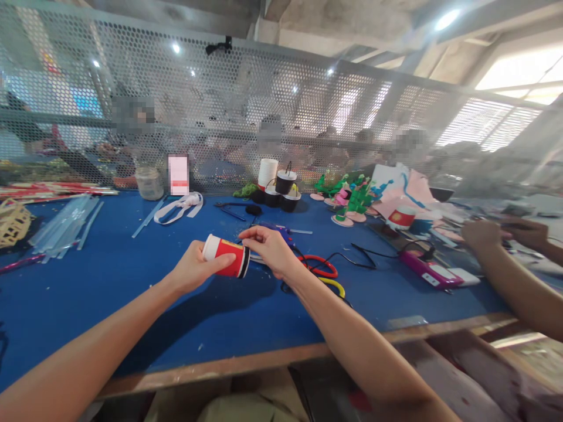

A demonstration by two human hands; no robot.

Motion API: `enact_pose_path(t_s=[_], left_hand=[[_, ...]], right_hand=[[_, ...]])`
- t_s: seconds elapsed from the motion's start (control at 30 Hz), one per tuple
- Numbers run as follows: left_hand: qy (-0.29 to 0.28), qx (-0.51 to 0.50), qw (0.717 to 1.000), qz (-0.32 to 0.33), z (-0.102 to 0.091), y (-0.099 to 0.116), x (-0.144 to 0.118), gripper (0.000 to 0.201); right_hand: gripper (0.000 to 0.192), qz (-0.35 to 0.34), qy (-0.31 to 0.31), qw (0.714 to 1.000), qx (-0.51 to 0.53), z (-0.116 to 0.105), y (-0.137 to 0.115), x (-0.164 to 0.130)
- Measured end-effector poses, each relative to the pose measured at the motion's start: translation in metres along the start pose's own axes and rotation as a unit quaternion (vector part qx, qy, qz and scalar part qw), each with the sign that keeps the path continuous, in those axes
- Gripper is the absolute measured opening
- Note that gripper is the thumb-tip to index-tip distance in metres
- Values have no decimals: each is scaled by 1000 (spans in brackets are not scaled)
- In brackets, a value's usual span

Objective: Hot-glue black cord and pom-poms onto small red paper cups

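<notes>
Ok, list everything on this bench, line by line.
paper cup: one, red with black rim, held sideways above the table
table: one, blue top
cup stack: one, white, back centre
black cups: three, beside the stack
jar: one, clear, back left
clear sticks: a pile, left
scissors: red and yellow handles, under the right wrist
co-worker's hands: two, far right
left hand: holds the cup
right hand: pinches its rim

Bare forearms, no sleeves, no gloves
</notes>
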State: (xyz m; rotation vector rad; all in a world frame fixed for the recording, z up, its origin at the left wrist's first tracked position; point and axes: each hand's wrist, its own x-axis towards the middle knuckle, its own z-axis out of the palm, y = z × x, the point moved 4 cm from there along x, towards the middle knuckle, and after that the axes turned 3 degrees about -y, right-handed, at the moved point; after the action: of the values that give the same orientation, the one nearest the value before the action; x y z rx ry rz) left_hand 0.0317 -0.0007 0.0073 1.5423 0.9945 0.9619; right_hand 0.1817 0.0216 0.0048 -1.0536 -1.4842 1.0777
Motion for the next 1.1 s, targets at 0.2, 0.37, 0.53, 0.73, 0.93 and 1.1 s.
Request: enact_pose_path(t_s=[0.2, 0.37, 0.53, 0.73, 0.93, 1.1], left_hand=[[-7, -44, 999, -2, 1, 0, 0, 22], [-8, -77, 997, -13, 2, 2, 0, 20], [1, -91, 995, -25, 2, 2, 0, 22], [3, -102, 994, -25, 2, 1, 1, 23], [9, -97, 995, -24, 2, 0, 0, 25], [3, -80, 997, -15, 2, 2, 0, 24]], right_hand=[[9, 24, -9, 999, 23, 1, 5, 2], [9, 28, -20, 998, 51, 2, 8, 3], [8, 56, -21, 995, 83, 4, 9, 3], [8, 77, -22, 990, 113, 5, 8, 2], [7, 85, -28, 988, 123, 5, 8, 1], [8, 86, -29, 989, 120, 6, 9, 1]])
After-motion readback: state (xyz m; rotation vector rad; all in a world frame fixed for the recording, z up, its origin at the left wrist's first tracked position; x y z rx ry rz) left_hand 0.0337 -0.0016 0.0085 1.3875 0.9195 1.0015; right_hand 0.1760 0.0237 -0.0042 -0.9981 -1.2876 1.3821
